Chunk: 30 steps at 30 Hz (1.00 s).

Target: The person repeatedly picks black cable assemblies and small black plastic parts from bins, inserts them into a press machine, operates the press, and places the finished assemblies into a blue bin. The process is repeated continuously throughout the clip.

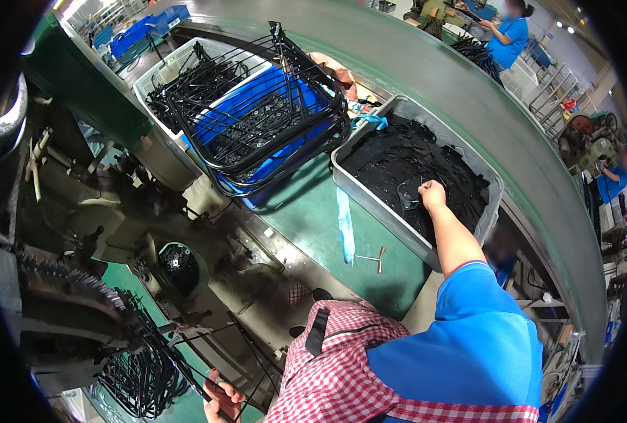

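My right hand [432,193] reaches into a grey plastic bin [378,202] full of flat black pieces [419,158]. Its fingers are pinched together just over the pieces. What they hold, if anything, is too small to tell; a thin curved glint shows beside the fingertips. Low in the picture, my left hand [223,399] is closed around a black metal rod frame [197,384]. That frame slants up toward the machine [74,310] on the left, with thin rods spreading from it toward my checked apron.
A black rod rack [257,163] lies across a blue crate [299,151] of small dark parts. Behind it stands a white basket [144,88] of black pieces. A T-handled tool [380,259] rests on the green table [306,225]. Co-workers [511,39] are at the far right.
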{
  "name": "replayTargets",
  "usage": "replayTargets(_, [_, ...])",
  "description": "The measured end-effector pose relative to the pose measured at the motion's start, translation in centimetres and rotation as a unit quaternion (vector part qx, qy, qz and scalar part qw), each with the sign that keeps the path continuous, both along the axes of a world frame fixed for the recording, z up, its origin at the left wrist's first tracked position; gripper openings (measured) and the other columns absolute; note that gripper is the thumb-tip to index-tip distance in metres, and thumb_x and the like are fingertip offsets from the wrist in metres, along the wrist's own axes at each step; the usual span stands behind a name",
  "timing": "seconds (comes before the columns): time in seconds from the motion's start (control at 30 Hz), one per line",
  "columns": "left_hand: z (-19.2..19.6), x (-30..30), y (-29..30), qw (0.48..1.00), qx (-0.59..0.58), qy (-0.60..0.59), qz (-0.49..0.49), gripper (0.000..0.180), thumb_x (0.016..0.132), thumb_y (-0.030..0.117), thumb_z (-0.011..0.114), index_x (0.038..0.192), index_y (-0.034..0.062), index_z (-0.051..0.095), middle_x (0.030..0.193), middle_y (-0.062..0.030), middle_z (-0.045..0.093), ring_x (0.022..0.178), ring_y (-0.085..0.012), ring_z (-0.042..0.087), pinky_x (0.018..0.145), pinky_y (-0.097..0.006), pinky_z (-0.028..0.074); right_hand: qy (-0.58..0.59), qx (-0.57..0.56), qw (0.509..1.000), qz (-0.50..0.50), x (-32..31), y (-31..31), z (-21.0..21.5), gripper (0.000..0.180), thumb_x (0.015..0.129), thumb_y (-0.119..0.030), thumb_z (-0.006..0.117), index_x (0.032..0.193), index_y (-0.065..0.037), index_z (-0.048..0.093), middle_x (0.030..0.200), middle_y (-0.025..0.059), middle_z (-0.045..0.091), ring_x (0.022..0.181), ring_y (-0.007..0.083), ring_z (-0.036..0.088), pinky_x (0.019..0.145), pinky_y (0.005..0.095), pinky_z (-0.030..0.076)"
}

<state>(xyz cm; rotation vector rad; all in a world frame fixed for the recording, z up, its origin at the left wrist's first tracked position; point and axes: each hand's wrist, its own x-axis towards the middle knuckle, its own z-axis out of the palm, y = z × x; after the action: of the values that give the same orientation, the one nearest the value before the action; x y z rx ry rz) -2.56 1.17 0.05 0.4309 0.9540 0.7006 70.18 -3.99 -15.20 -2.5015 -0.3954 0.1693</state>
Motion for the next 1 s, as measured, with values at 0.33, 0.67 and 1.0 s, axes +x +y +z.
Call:
replayTargets(0.33, [0.6,-0.3,0.2,0.994,0.102,-0.022,-0.044,0.08,0.076,0.052,0.063,0.134,0.0037,0.035,0.082,-0.0051,0.051,0.068,-0.0158,0.051,0.062,-0.033,0.042,0.205,0.365,0.898,0.137,-13.4,7.6,14.2,0.022,0.082,-0.008,0.066,0.102,-0.001,0.061,0.072,-0.0005,0.057,0.059,0.0065,0.051,0.052,0.0208,0.041])
replayTargets(0.67, [0.2,-2.9,0.6,0.987,0.143,-0.021,-0.067,0.082,0.08,0.05,0.062,0.136,-0.0011,0.033,0.087,-0.0049,0.051,0.071,-0.0148,0.05,0.066,-0.029,0.042,0.49,0.238,0.656,0.523,-40.4,13.8,20.0,0.016,0.08,-0.006,0.065,0.095,0.0,0.067,0.083,0.0006,0.065,0.074,0.0059,0.057,0.067,0.0202,0.045])
replayTargets(1.0, [0.1,-3.6,1.0,0.985,0.146,-0.053,-0.07,0.076,0.08,0.043,0.066,0.132,-0.0037,0.037,0.088,-0.0031,0.053,0.071,-0.0129,0.05,0.067,-0.026,0.041,0.55,-0.162,0.292,0.765,-49.9,9.0,20.1,0.024,0.086,-0.01,0.059,0.105,0.004,0.063,0.081,0.0084,0.068,0.077,0.0129,0.066,0.07,0.0252,0.052])
